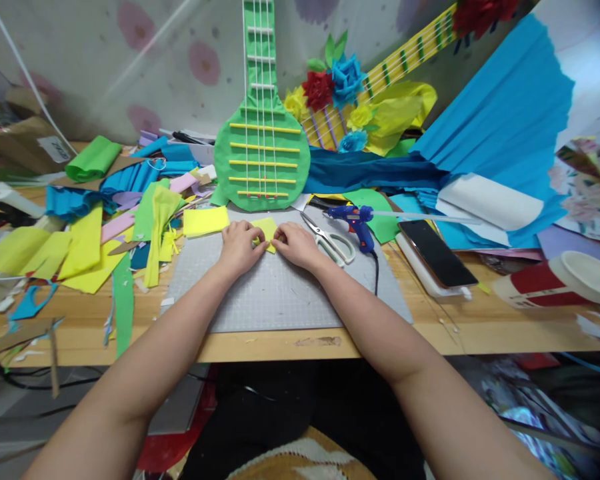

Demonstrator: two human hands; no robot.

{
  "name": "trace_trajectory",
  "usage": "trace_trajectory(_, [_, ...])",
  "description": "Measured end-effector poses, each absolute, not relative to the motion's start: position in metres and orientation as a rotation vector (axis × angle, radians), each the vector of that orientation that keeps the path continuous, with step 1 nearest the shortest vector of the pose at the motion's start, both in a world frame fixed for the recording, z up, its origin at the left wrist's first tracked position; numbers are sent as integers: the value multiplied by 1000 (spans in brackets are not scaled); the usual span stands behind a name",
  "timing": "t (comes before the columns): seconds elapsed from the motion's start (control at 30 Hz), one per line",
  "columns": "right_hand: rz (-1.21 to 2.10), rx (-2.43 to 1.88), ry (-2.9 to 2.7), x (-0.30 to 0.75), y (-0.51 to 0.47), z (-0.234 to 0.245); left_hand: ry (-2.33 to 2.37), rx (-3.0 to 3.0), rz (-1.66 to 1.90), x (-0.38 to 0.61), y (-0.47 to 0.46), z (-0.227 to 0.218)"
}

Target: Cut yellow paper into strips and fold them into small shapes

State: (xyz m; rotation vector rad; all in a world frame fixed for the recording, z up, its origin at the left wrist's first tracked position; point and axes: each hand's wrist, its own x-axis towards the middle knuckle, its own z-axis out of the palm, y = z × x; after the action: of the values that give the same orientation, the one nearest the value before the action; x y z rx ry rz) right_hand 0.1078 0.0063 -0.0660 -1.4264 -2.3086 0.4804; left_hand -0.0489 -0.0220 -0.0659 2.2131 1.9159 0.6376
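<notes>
Over the grey cutting mat (260,300), my left hand (241,245) and my right hand (296,243) pinch a small piece of yellow crepe paper (266,228) between them. Fingertips of both hands almost meet at its near edge. A stack of yellow paper (206,221) lies just left of my left hand. Beside my right hand rest scissors (333,241) with pale handles, partly open. A blue glue gun (355,223) lies further right. Behind my hands a green paper-covered lute-like instrument (263,157) stands upright, with white strings and yellow strips.
Paper scraps (145,220) in several colours cover the left of the table. On the right are a phone (437,252) on a white box and a red-and-white cup (555,280) on its side. Blue crepe paper (505,127) and a yellow instrument with paper flowers (335,87) fill the back.
</notes>
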Motion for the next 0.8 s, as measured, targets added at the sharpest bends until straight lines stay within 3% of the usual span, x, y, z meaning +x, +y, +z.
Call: trace_trajectory(0.8, [463, -1436, -2296, 107, 5, -68, 2013, 2157, 527, -43, -32, -62])
